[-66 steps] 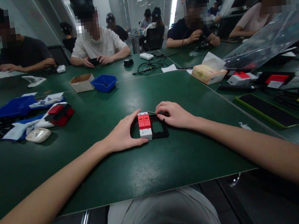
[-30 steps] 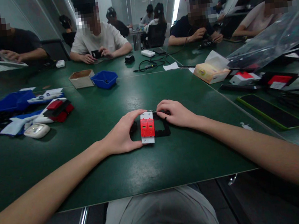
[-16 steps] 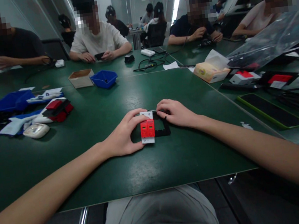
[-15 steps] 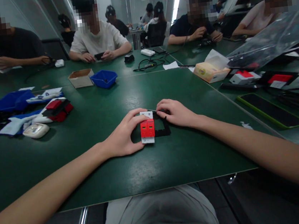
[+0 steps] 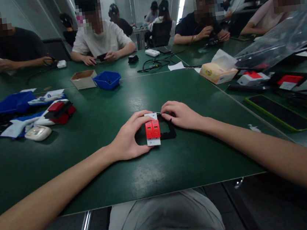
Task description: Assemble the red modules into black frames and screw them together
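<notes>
My left hand [image 5: 127,138] is closed around a red-and-white surge protector [image 5: 152,129], fingers at its far end and thumb at its near end. The red part faces up, between two white ends. To its right, my right hand [image 5: 181,114] is closed in a pinch on a thin metal rod [image 5: 156,112], which points left to the far end of the surge protector. The rod's other end is hidden in my fingers. A black frame [image 5: 169,134] lies on the table beside the surge protector, partly under my right fingers.
Left on the green table [image 5: 139,183] are a white mouse-shaped thing [image 5: 38,133], gloves and a red-and-black block [image 5: 60,111]. A cardboard box [image 5: 83,80] and blue bin [image 5: 107,80] stand ahead. On the right lie a green-edged phone-like slab [image 5: 280,112] and tissue pack [image 5: 217,72]. Co-workers sit opposite.
Both of my hands keep their grips almost unmoved. The whole view has shifted very slightly. At the far left, a co-worker's hands have moved.
</notes>
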Action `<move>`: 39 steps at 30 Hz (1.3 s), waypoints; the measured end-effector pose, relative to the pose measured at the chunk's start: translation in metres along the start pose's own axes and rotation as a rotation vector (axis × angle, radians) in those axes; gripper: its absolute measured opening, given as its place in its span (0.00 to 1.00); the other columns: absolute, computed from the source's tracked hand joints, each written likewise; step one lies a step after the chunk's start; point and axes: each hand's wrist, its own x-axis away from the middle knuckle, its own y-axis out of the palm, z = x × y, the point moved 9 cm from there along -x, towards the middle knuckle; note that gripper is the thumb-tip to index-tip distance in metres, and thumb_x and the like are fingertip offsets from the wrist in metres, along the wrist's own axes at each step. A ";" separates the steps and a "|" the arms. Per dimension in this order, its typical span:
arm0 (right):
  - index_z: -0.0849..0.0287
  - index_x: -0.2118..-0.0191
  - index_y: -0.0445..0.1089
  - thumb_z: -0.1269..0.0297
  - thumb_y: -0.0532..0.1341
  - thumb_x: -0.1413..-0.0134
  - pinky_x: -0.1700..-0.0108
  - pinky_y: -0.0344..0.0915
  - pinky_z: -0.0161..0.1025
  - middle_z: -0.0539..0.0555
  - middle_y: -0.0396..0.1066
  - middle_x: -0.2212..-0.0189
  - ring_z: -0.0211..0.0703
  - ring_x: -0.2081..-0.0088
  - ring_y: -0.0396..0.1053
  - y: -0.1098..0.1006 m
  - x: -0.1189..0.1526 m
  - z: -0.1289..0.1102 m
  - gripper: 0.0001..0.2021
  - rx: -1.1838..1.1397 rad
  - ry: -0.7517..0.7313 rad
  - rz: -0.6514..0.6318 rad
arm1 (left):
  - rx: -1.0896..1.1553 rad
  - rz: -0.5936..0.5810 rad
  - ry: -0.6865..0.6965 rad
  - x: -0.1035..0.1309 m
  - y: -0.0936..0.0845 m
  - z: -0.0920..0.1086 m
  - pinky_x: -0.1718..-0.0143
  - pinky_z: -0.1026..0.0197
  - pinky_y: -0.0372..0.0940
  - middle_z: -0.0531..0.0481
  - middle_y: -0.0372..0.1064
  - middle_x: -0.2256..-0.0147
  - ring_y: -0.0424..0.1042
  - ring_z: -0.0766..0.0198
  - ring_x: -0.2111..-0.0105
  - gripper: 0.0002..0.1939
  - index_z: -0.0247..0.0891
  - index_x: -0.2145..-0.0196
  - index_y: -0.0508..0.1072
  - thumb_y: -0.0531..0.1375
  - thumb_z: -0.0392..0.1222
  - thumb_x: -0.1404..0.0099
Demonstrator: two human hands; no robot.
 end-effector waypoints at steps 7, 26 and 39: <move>0.57 0.63 0.75 0.61 0.61 0.36 0.55 0.69 0.46 0.57 0.75 0.58 0.46 0.60 0.72 -0.001 0.000 0.004 0.08 -0.098 0.061 0.019 | -0.037 0.012 -0.019 0.002 0.001 -0.005 0.34 0.40 0.61 0.36 0.60 0.36 0.63 0.43 0.35 0.37 0.44 0.37 0.60 0.69 0.41 0.40; 0.58 0.64 0.75 0.61 0.62 0.38 0.59 0.67 0.44 0.57 0.75 0.59 0.45 0.63 0.71 -0.002 0.000 0.007 0.07 -0.126 0.089 0.027 | 0.019 0.010 -0.122 0.001 0.000 -0.022 0.34 0.40 0.61 0.37 0.65 0.39 0.65 0.43 0.36 0.37 0.42 0.40 0.66 0.73 0.47 0.43; 0.58 0.68 0.73 0.60 0.64 0.42 0.60 0.65 0.44 0.56 0.75 0.60 0.44 0.65 0.69 0.000 -0.001 0.013 0.08 -0.210 0.144 0.019 | 0.004 -0.022 -0.145 -0.001 0.006 -0.022 0.35 0.40 0.63 0.37 0.62 0.37 0.67 0.44 0.39 0.43 0.42 0.35 0.58 0.71 0.47 0.42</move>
